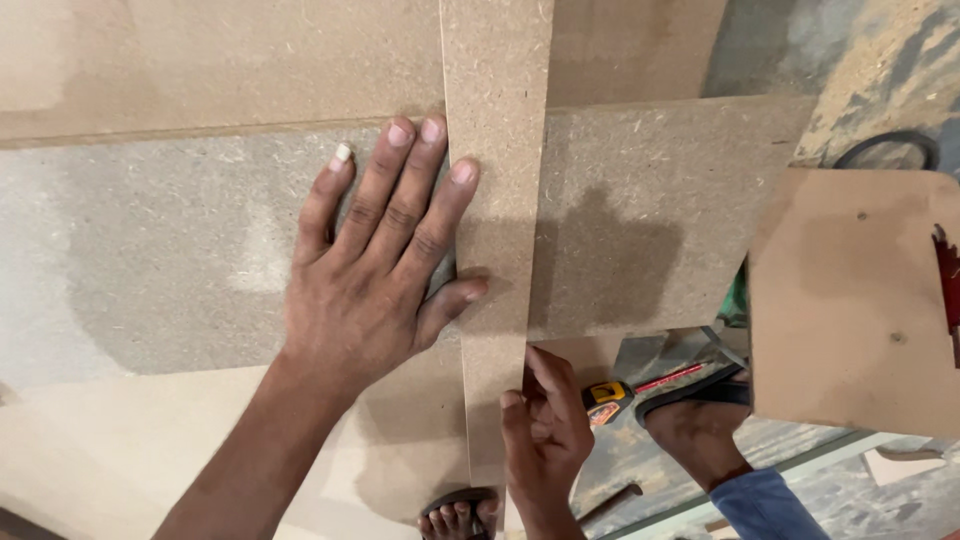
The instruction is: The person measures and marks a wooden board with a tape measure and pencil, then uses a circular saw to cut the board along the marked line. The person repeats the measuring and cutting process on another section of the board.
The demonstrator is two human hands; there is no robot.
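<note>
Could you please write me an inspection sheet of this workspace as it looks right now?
Surface: a large fibreboard sheet lies flat, with a paler board under its near edge.
Job's things: a narrow fibreboard strip lies across the sheet, running away from the person.
Clutter: a square board piece at right, a red toothed blade at its edge; a yellow-and-black tool on the floor.
Grippers: left hand pressed flat on the sheet, fingertips against the strip; right hand grips the strip's near end.
Cables: a dark loop at upper right, possibly a cord.
Surroundings: dusty floor, sandalled feet below the boards.
</note>
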